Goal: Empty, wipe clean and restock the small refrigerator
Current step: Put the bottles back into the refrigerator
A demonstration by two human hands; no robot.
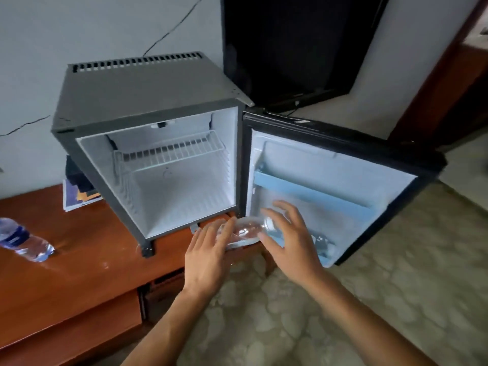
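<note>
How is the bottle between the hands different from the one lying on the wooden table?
The bottle between the hands shows no label; the bottle on the table wears a blue one. The first sits at the open fridge door's bottom edge, gripped by the right hand and touched by the left hand; the second lies untouched. Both are clear plastic, lying sideways.

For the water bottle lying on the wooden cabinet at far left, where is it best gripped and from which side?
Grip the water bottle around its middle, at the blue label, coming down from above. It lies on its side on the wooden cabinet with open surface around it, so fingers can likely wrap across its round body. Both hands are busy at the fridge door.
</note>
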